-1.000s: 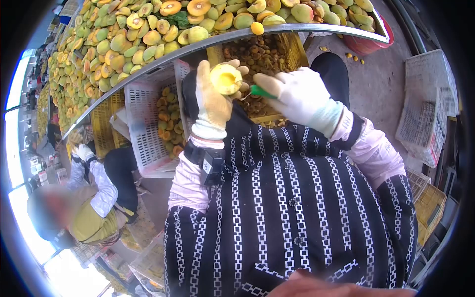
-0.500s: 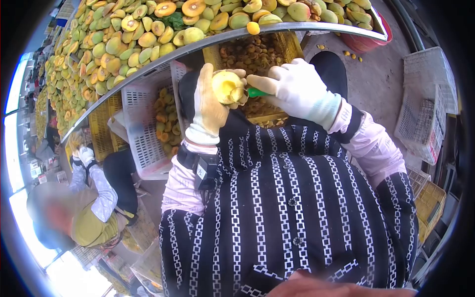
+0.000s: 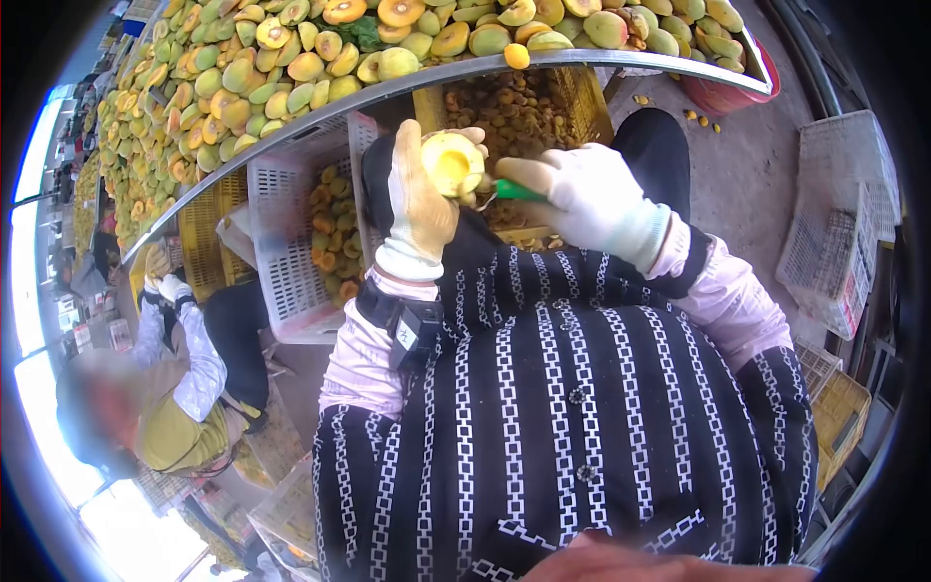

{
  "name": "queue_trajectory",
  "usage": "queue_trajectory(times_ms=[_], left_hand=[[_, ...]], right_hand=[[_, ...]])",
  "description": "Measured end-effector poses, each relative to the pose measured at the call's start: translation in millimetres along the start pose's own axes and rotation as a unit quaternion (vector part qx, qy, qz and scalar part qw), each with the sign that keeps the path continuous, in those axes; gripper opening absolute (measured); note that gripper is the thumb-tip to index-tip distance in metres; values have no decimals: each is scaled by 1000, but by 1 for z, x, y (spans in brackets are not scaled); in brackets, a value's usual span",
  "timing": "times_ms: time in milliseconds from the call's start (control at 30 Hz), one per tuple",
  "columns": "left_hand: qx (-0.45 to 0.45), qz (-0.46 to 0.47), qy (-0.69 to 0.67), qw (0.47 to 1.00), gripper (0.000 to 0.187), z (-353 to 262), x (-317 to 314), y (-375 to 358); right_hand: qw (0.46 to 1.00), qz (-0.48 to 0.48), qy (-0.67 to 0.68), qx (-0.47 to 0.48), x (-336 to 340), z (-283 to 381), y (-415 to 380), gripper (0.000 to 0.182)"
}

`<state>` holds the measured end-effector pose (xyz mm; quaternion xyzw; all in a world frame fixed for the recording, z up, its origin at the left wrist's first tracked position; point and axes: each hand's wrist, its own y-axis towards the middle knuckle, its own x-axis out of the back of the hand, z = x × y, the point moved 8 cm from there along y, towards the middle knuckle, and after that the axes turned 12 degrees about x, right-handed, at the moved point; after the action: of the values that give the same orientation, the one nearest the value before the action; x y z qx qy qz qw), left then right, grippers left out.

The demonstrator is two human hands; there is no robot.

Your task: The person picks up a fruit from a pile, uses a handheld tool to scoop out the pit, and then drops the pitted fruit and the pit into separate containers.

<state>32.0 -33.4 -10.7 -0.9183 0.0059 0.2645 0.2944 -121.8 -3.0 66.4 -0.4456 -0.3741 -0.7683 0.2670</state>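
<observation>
My left hand (image 3: 420, 209), in a white glove with tan-coated fingers, is closed around a peach half (image 3: 453, 165). The cut yellow face is turned up, with a round hollow at its centre. To its right, my right hand (image 3: 592, 199), gloved alike, grips the green handle of a pitting tool (image 3: 516, 190). A thin curved metal end of the tool shows close to the peach half's lower right edge; motion blurs it and the fingers. Below both hands stands a yellow crate (image 3: 588, 102) with many brown peach pits (image 3: 509, 107) in it.
A metal-edged table (image 3: 388, 87) heaped with peaches (image 3: 233, 107) spans the front. At left, a white crate (image 3: 291, 252) holds peach halves (image 3: 333, 233). Another person (image 3: 184, 407) sits farther left. White crates (image 3: 834, 233) and a red tub (image 3: 727, 92) stand at right.
My right hand has drawn the tool slightly back and down from the peach half. The half's hollow now faces up more openly. The whole view has shifted a little.
</observation>
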Motion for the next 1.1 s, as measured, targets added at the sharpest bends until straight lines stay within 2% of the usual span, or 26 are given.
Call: queue_trajectory(times_ms=[67,133,200,267,433,500,567,633,667,700,733,767,833,900,967,1000,1033,1100], left_hand=[[-22,16,61,998,66,-5,1,-3],[-14,20,57,998,67,-2,1,0],[-4,30,56,998,67,3,-10,0],[-85,-26,67,994,69,-6,-15,-6],[-51,-17,75,996,70,-10,-2,-11],[-45,-13,87,995,70,-9,-3,-11],[-29,-9,12,999,71,-4,-1,-7],[-30,30,22,999,74,-21,19,-21],[-32,-20,30,999,74,-37,44,-30],[-72,-89,55,992,73,-53,77,-41],[-135,-161,97,973,67,-68,111,-53],[-205,-230,188,933,54,-86,144,-65],[-240,-418,344,806,42,-107,184,-77],[-293,-446,461,709,42,-129,154,-71],[-331,-303,458,767,41,-139,109,-26],[-309,-299,470,771,40,-140,88,1],[-357,-322,623,617,42,-150,50,19],[-433,-228,605,628,48,-161,10,61]], right_hand=[[999,5,-32,-34,1,-11,-7,40],[998,5,-43,-44,1,-14,-7,41],[999,-17,-38,4,8,3,6,42],[999,12,-48,11,5,7,8,42],[998,25,-56,-11,3,-8,-5,41],[999,-25,-30,19,9,4,5,42],[999,0,-35,32,4,11,10,37],[997,46,-70,-3,-1,-7,2,36],[995,53,-76,-42,-5,-26,-10,35],[990,88,-77,-76,-8,-42,-23,35],[990,80,-72,-96,-9,-54,-33,37],[989,71,-66,-116,-14,-62,-40,39],[989,25,-3,-148,-25,-72,-44,43],[990,-39,45,-127,-26,-68,-33,43],[990,-58,59,-114,-26,-64,-21,41],[989,-62,64,-115,-24,-63,-18,41],[990,-67,72,-103,-21,-62,-13,41],[988,-111,68,-86,-13,-62,-12,42]])
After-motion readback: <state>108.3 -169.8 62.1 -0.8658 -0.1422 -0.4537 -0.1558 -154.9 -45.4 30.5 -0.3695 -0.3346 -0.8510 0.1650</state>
